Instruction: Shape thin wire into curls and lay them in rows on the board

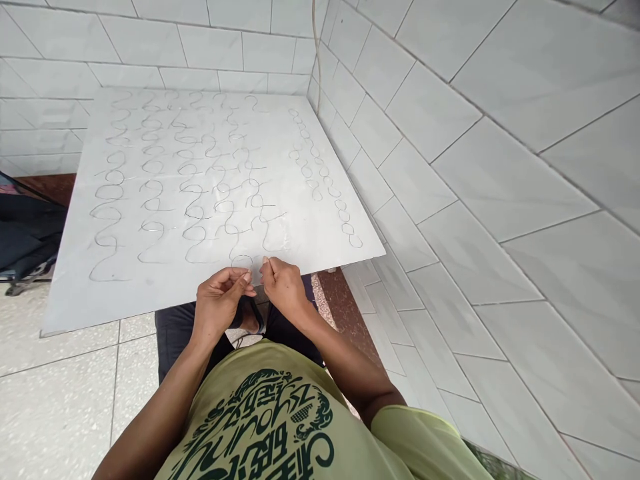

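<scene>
You are working at the near edge of a white board (150, 293), its far side reaching toward a white tiled wall (415, 113). Rows of wavy loops in a fine dark strand (153, 167) are spreading across it, and the strand looks like wire or thread, though the view cannot settle which. Your left hand (217, 303) is pinching thumb against fingertips, with whatever it holds too fine to make out. Your right hand (285, 287) is pinching a thin pale sliver (270, 267), perhaps a needle or pin, with its tip pointing up toward the board. Both hands are close together, just below a small loop (241, 261) at the board's near edge. The step in hand looks like fine work at that loop, and the next move calls for a steady, careful pinch.
</scene>
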The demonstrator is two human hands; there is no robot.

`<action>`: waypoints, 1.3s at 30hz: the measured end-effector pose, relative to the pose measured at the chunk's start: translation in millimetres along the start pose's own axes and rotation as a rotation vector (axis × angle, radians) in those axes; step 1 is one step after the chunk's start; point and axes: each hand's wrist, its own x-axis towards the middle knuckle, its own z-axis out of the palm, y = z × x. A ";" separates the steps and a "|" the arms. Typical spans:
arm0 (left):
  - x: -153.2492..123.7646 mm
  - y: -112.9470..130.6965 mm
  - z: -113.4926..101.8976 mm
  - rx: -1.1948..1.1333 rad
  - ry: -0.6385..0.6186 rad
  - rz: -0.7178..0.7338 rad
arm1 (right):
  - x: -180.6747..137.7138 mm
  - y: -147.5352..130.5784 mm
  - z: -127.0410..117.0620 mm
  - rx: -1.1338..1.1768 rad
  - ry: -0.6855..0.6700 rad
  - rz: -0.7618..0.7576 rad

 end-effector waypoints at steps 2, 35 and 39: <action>-2.5 -0.4 -0.4 0.004 -0.004 0.012 | -0.9 1.5 3.4 0.305 -0.018 0.128; 6.7 7.6 -22.8 -0.354 -0.232 -0.320 | -8.9 11.1 -8.9 1.238 -0.201 0.226; 4.3 8.3 -19.7 -0.358 -0.162 -0.287 | -10.1 9.5 -9.5 1.211 -0.205 0.191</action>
